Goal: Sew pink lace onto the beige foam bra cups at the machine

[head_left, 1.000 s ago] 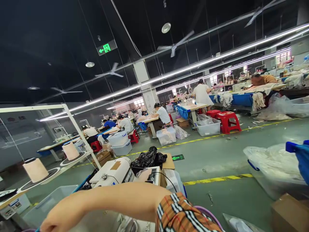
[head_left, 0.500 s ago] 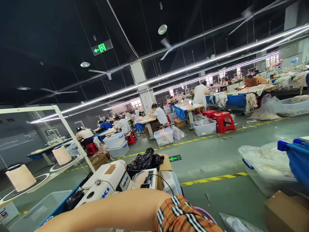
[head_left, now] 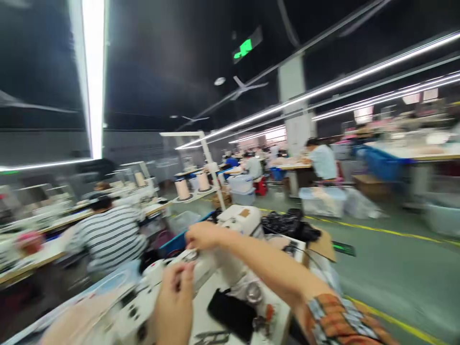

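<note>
The view is smeared by motion. A white sewing machine (head_left: 230,249) stands in front of me on a pale table (head_left: 204,306). My right hand (head_left: 201,235), at the end of a bare forearm with a plaid sleeve, rests on top of the machine, its fingers curled and blurred. My left hand (head_left: 176,299) is raised low in the view, just in front of the machine's left end. Its fingertips are pinched together on something too small to make out. A black flat object (head_left: 232,314) lies on the table by the machine's base.
A person in a striped shirt (head_left: 108,237) sits at the bench to my left. Thread cones (head_left: 182,189) stand on a white rack behind the machine. A black bag (head_left: 291,225) lies on a box beyond. Other workers, tables and plastic bins line the yellow-marked green floor to the right.
My head has swung left and down, bringing the sewing machine and the striped-shirt person into view. My right arm reached forward onto the machine, and my left hand came up into view.
</note>
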Action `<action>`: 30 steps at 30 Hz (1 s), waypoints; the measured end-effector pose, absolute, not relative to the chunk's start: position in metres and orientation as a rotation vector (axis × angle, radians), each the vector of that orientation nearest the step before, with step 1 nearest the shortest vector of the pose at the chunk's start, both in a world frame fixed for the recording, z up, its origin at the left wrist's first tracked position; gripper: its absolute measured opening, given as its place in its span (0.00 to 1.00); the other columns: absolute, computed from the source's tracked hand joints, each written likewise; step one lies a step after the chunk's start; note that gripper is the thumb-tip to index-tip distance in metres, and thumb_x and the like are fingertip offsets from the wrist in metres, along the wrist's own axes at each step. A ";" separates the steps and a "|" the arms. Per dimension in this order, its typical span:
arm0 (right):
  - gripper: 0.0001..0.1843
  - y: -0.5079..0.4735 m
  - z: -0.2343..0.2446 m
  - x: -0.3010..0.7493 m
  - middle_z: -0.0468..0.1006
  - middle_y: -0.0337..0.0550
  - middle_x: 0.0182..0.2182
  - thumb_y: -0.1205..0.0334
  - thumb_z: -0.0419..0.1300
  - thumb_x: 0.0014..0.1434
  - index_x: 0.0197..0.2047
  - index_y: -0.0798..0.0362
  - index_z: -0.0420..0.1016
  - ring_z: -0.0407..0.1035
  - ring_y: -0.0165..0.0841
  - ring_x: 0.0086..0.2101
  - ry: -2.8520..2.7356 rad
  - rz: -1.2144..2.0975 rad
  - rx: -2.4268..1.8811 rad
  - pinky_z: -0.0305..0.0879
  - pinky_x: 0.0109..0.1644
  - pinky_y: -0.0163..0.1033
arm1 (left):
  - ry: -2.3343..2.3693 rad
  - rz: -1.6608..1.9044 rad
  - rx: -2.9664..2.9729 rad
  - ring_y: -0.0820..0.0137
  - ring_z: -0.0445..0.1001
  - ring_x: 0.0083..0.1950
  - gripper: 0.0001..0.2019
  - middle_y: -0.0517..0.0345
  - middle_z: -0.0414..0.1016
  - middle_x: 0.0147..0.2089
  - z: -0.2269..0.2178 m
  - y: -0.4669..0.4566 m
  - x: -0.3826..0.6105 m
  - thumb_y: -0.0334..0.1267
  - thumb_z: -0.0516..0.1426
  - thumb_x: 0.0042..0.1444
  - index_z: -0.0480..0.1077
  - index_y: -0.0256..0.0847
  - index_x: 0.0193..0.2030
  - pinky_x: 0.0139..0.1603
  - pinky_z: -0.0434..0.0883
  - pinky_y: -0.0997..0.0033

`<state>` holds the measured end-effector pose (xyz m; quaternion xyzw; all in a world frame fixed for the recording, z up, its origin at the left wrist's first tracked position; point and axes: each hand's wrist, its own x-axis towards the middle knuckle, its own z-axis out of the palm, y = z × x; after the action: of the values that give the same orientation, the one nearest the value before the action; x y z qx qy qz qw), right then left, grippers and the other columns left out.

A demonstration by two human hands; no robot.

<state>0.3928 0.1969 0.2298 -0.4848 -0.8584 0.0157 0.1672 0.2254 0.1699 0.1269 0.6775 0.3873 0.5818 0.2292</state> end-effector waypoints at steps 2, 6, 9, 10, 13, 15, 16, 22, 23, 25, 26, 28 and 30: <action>0.10 0.201 0.217 0.399 0.76 0.39 0.26 0.72 0.66 0.59 0.25 0.58 0.76 0.68 0.30 0.30 -2.469 0.025 -1.300 0.56 0.33 0.32 | 1.085 1.545 1.843 0.67 0.64 0.24 0.30 0.64 0.65 0.24 0.125 0.163 0.222 0.71 0.54 0.59 0.72 0.41 0.40 0.26 0.62 0.69; 0.06 0.226 0.193 0.396 0.78 0.41 0.32 0.72 0.64 0.59 0.31 0.55 0.78 0.69 0.32 0.34 -2.493 0.017 -1.162 0.58 0.37 0.33 | 1.086 1.585 1.872 0.65 0.67 0.31 0.25 0.60 0.68 0.30 0.131 0.160 0.228 0.64 0.52 0.63 0.69 0.42 0.37 0.34 0.63 0.68; 0.08 0.228 0.187 0.396 0.77 0.44 0.30 0.72 0.60 0.58 0.28 0.55 0.75 0.68 0.34 0.32 -2.417 -0.008 -1.208 0.57 0.35 0.35 | 1.092 1.571 1.871 0.65 0.67 0.34 0.19 0.59 0.70 0.32 0.136 0.157 0.230 0.57 0.52 0.65 0.68 0.42 0.36 0.36 0.62 0.68; 0.08 0.226 0.187 0.398 0.77 0.44 0.28 0.70 0.60 0.58 0.26 0.54 0.74 0.67 0.35 0.31 -2.405 -0.005 -1.220 0.57 0.34 0.36 | 1.107 1.568 1.867 0.65 0.67 0.34 0.18 0.59 0.69 0.31 0.137 0.156 0.229 0.55 0.53 0.66 0.68 0.42 0.36 0.36 0.62 0.68; 0.08 0.222 0.183 0.403 0.76 0.42 0.28 0.65 0.60 0.58 0.27 0.53 0.73 0.68 0.34 0.30 -2.451 0.063 -1.170 0.59 0.34 0.35 | 1.127 1.568 1.863 0.65 0.68 0.34 0.15 0.59 0.71 0.32 0.139 0.155 0.228 0.51 0.53 0.67 0.69 0.42 0.37 0.36 0.62 0.68; 0.08 0.224 0.179 0.401 0.77 0.42 0.29 0.65 0.59 0.60 0.29 0.52 0.72 0.69 0.34 0.32 -2.478 0.087 -1.116 0.60 0.36 0.35 | 1.113 1.575 1.867 0.64 0.69 0.36 0.12 0.58 0.73 0.34 0.141 0.156 0.230 0.48 0.54 0.66 0.69 0.42 0.38 0.37 0.62 0.67; 0.08 0.225 0.178 0.399 0.76 0.42 0.30 0.65 0.58 0.59 0.28 0.52 0.71 0.68 0.35 0.32 -2.474 0.084 -1.109 0.60 0.37 0.35 | 1.104 1.581 1.868 0.64 0.70 0.37 0.11 0.57 0.73 0.35 0.142 0.156 0.231 0.46 0.54 0.66 0.69 0.42 0.38 0.38 0.62 0.67; 0.11 0.224 0.172 0.401 0.75 0.45 0.29 0.60 0.55 0.60 0.26 0.51 0.68 0.66 0.36 0.31 -2.423 0.108 -1.147 0.59 0.36 0.39 | 1.117 1.616 1.819 0.64 0.69 0.38 0.08 0.57 0.73 0.35 0.149 0.160 0.233 0.43 0.56 0.65 0.69 0.42 0.37 0.39 0.61 0.66; 0.11 0.223 0.171 0.403 0.75 0.44 0.29 0.59 0.55 0.61 0.27 0.51 0.69 0.66 0.36 0.31 -2.435 0.146 -1.113 0.61 0.36 0.39 | 1.115 1.620 1.812 0.63 0.69 0.38 0.08 0.57 0.73 0.35 0.149 0.161 0.234 0.42 0.56 0.65 0.69 0.42 0.36 0.40 0.61 0.66; 0.12 0.225 0.169 0.402 0.76 0.45 0.31 0.56 0.55 0.62 0.29 0.51 0.70 0.67 0.37 0.32 -2.415 0.225 -1.014 0.63 0.38 0.40 | 1.094 1.624 1.797 0.64 0.69 0.38 0.07 0.57 0.73 0.35 0.148 0.163 0.238 0.41 0.57 0.64 0.69 0.42 0.36 0.40 0.61 0.67; 0.12 0.228 0.168 0.400 0.77 0.46 0.32 0.55 0.55 0.62 0.30 0.52 0.71 0.68 0.39 0.34 -2.384 0.237 -0.992 0.65 0.40 0.42 | 1.078 1.624 1.784 0.64 0.68 0.38 0.06 0.58 0.72 0.35 0.147 0.165 0.241 0.40 0.57 0.64 0.69 0.42 0.36 0.40 0.61 0.67; 0.12 0.234 0.166 0.398 0.77 0.49 0.35 0.54 0.56 0.60 0.30 0.52 0.72 0.69 0.41 0.37 -2.359 0.246 -0.973 0.67 0.43 0.45 | 1.045 1.624 1.747 0.65 0.67 0.36 0.05 0.59 0.71 0.33 0.145 0.168 0.248 0.39 0.57 0.63 0.69 0.42 0.35 0.38 0.60 0.68; 0.13 0.235 0.162 0.401 0.78 0.49 0.36 0.53 0.55 0.61 0.33 0.52 0.74 0.70 0.42 0.38 -2.350 0.264 -0.982 0.68 0.45 0.46 | 1.012 1.635 1.693 0.66 0.66 0.34 0.06 0.61 0.69 0.31 0.143 0.172 0.253 0.38 0.59 0.62 0.69 0.42 0.34 0.37 0.59 0.68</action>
<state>0.4008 0.2351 0.1620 -0.3675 -0.8793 0.0988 0.2864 0.2529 0.1722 0.1431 0.6334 0.3785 0.6116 0.2856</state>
